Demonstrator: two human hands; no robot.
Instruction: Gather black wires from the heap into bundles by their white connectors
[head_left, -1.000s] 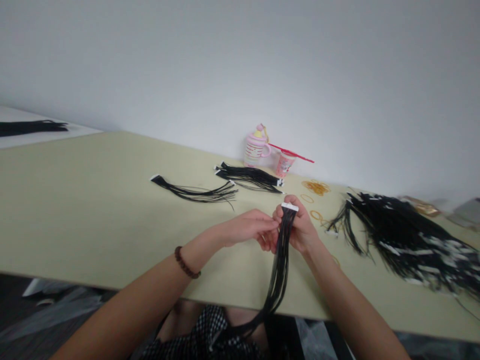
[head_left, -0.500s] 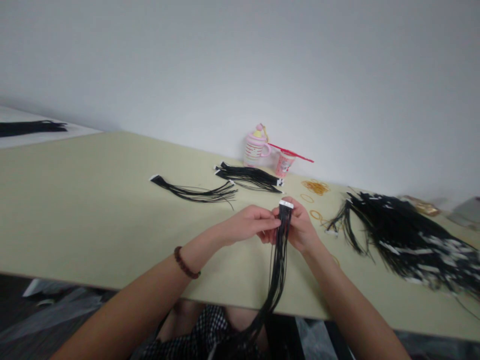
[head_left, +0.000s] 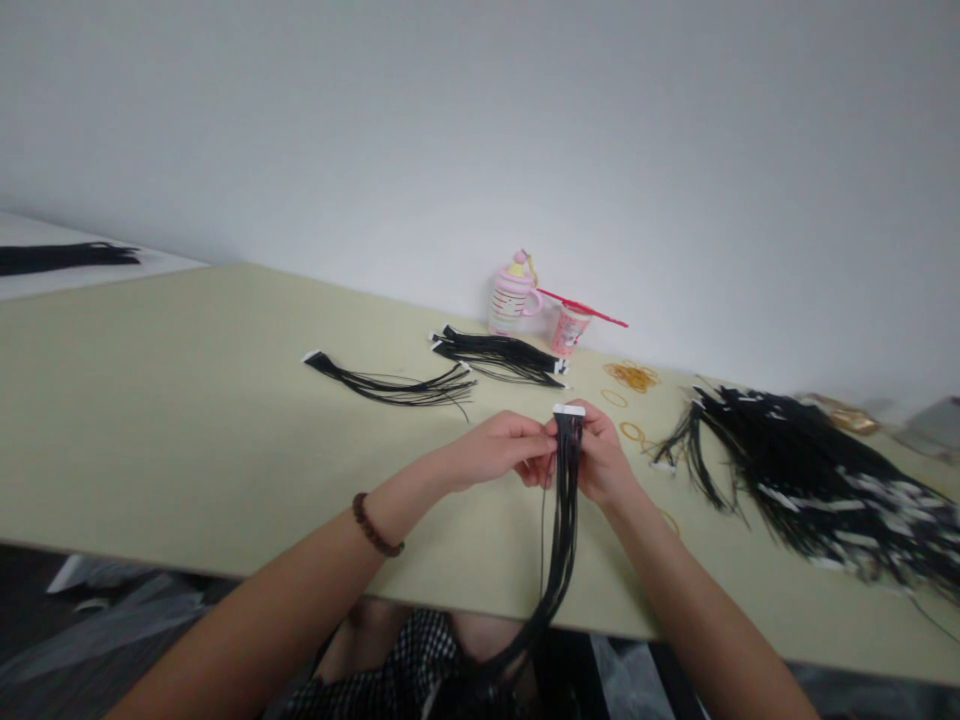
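Between my two hands is a wire harness (head_left: pixel 564 500), a bundle of thin black wires with a white connector at its top end. Its wires hang down over the table's front edge into my lap. My left hand (head_left: pixel 514 447) pinches the wires just below the connector from the left. One thin wire hangs apart from the bundle, under the left fingertips. My right hand (head_left: pixel 602 455) grips the harness from behind and the right, with some fingers hidden by it. A single harness (head_left: pixel 375 382) lies on the table beyond my left hand.
Several more harnesses (head_left: pixel 499 355) lie near the wall, by a pink striped mug (head_left: pixel 511 300) and a pink cup (head_left: pixel 570 328) with a red stick across it. Yellow rubber bands (head_left: pixel 631 376) lie at right. A large harness pile (head_left: pixel 817 470) covers the right side.
The harness's connector has turned slightly and moved a little left and down in my fingers. The thin wire stands out more from the bundle. Both hands keep their grip.
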